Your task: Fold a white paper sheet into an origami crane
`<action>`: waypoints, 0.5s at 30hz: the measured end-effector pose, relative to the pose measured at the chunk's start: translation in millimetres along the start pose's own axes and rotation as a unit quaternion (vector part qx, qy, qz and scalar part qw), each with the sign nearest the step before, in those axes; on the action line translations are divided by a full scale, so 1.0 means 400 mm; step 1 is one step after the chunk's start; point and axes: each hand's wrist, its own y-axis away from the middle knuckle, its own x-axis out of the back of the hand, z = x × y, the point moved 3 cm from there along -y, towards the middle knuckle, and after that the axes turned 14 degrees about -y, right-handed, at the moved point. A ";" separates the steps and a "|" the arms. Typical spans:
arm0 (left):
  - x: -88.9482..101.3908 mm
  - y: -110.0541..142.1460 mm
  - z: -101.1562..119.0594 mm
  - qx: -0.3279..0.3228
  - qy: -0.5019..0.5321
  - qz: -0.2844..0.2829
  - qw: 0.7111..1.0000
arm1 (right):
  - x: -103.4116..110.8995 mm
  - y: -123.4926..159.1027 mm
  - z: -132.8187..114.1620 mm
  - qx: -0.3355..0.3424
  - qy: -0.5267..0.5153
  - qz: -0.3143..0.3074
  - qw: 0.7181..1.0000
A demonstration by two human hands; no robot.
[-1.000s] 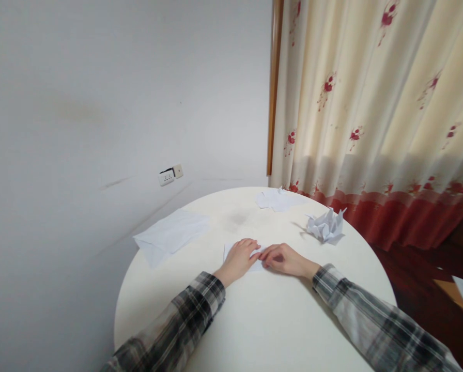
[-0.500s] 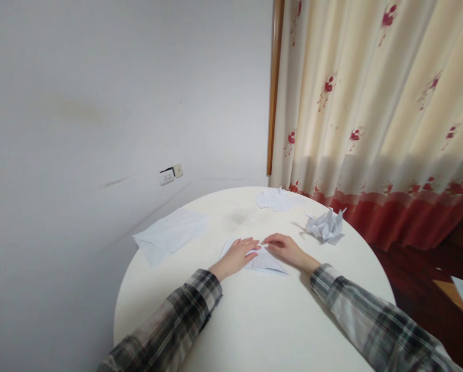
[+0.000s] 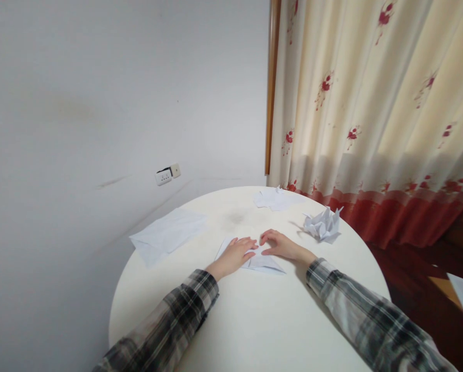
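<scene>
A folded sheet of white paper (image 3: 263, 263) lies on the round white table in front of me, with a creased flap and pointed corners. My left hand (image 3: 237, 254) rests flat across its left part, fingers stretched out and covering some of the paper. Over the paper's far right edge is my right hand (image 3: 278, 244), its fingers curved with a gap between thumb and fingertips. Nothing shows in that gap. Whether the right fingertips touch the paper I cannot tell.
White paper sheets (image 3: 169, 232) lie at the table's left edge. Toward the back is a flat torn-looking piece of paper (image 3: 272, 200). Folded paper shapes (image 3: 323, 226) are heaped at the right. A wall stands close behind the table (image 3: 231, 320); a curtain (image 3: 371, 103) hangs at right.
My right hand has lifted slightly and its thumb and fingers have spread apart. The left hand stays flat on the paper. The view has shifted slightly.
</scene>
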 end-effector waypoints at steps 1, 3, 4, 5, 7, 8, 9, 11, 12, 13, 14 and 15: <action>0.000 0.001 0.000 0.001 -0.001 0.000 1.000 | 0.004 0.002 0.000 -0.001 -0.006 -0.017 1.000; 0.000 0.002 0.000 0.002 -0.002 0.001 1.000 | 0.010 0.006 -0.002 -0.009 -0.012 -0.046 0.999; -0.001 0.002 0.000 0.002 -0.001 0.000 1.000 | 0.013 0.008 -0.003 -0.017 -0.013 -0.058 0.998; -0.002 0.003 0.000 0.003 0.000 -0.001 1.000 | 0.015 0.010 -0.004 -0.027 -0.012 -0.069 0.997; -0.003 0.003 0.000 0.005 0.001 -0.005 1.000 | 0.017 0.015 -0.008 -0.053 -0.010 -0.091 0.994; -0.003 0.003 0.000 0.007 0.002 -0.006 1.000 | 0.017 0.017 -0.011 -0.067 -0.008 -0.103 0.992; -0.002 0.003 0.000 0.009 0.002 -0.007 1.000 | 0.018 0.018 -0.014 -0.083 -0.005 -0.114 0.990; -0.001 0.003 0.000 0.011 0.004 -0.006 1.000 | 0.019 0.021 -0.021 -0.112 0.003 -0.137 0.984; -0.001 0.003 0.000 0.012 0.004 -0.005 1.000 | 0.020 0.022 -0.024 -0.125 0.009 -0.147 0.981; -0.001 0.003 0.000 0.012 0.005 -0.005 1.000 | 0.021 0.023 -0.027 -0.137 0.015 -0.157 0.978; -0.002 0.003 -0.001 0.011 0.006 -0.005 1.000 | 0.021 0.024 -0.029 -0.148 0.020 -0.166 0.975; -0.004 0.003 -0.002 0.010 0.007 -0.005 1.000 | 0.022 0.025 -0.030 -0.157 0.026 -0.176 0.972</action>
